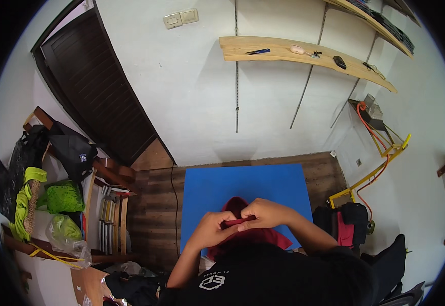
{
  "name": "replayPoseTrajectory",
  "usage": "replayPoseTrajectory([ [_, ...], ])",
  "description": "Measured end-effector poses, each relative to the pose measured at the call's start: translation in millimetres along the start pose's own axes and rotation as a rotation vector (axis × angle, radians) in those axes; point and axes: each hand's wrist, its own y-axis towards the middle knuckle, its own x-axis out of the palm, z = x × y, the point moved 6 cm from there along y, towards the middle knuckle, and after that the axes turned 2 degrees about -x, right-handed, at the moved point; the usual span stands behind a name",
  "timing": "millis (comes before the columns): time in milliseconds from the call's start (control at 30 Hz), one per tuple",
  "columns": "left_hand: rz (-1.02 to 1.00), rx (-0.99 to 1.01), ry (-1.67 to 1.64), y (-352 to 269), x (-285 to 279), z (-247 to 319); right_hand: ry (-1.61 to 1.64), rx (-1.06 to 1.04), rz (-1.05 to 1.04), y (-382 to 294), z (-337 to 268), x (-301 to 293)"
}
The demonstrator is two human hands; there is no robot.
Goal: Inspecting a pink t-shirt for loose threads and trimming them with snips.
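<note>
Both hands meet over the blue tabletop, pinching a fold of dark red cloth [251,237] between fingers and thumbs. My left hand [215,228] grips the fold from the left, and my right hand [262,215] holds it from the right, the thumbs almost touching. Part of the cloth rises behind the fingers, while the rest spreads below them, close to my black shirt. Its lower part is partly hidden by my body. The blue table [245,181] lies beneath the hands.
A wooden wall shelf [276,51] carries small tools. Bags and a green bundle [65,197] fill a rack at left. Dark and red garments [345,229] hang at right beside a yellow metal frame [373,174]. A black cable [172,199] runs left of the table.
</note>
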Motion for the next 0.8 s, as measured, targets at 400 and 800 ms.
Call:
replayPoseTrajectory([
  [400,-0.252,0.117,-0.353,55,-22,-1,0.508,-0.125,0.526,-56,-21,-53],
  [800,-0.091,0.121,-0.368,25,-37,71,0.503,-0.120,0.506,-61,-39,-54],
])
